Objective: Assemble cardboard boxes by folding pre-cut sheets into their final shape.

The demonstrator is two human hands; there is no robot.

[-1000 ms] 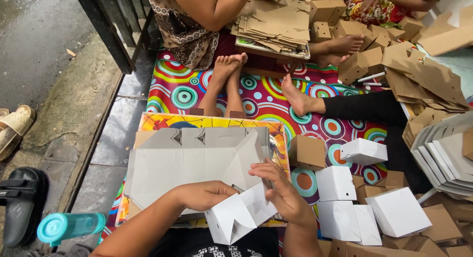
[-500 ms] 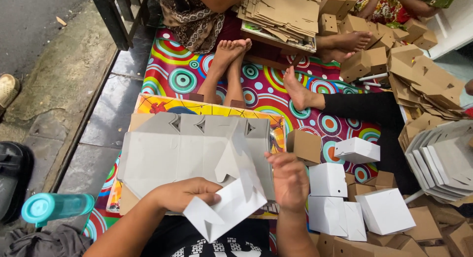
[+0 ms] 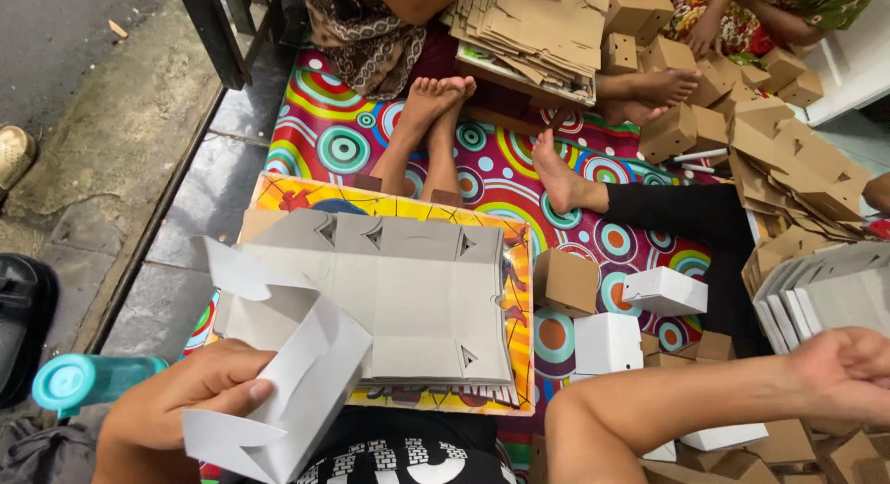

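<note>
My left hand (image 3: pixel 176 405) grips a half-folded white cardboard box (image 3: pixel 297 382) low in the view, over my lap. My right hand (image 3: pixel 848 373) is stretched far to the right, its fingers curled beside a leaning stack of flat white blanks (image 3: pixel 825 294); whether it holds one is unclear. In front of me, a pile of flat grey-white box blanks (image 3: pixel 399 294) lies on a colourful board (image 3: pixel 306 197).
Folded white boxes (image 3: pixel 607 340) and a brown box (image 3: pixel 565 280) sit on the patterned mat (image 3: pixel 343 141). Other people's bare feet (image 3: pixel 431 104) and heaps of brown blanks (image 3: pixel 538 20) lie beyond. At the left are a teal bottle (image 3: pixel 88 377) and a black sandal (image 3: pixel 19 317).
My right hand has let go of the white box and swung out to the right. My left hand keeps the box and has moved it down and to the left.
</note>
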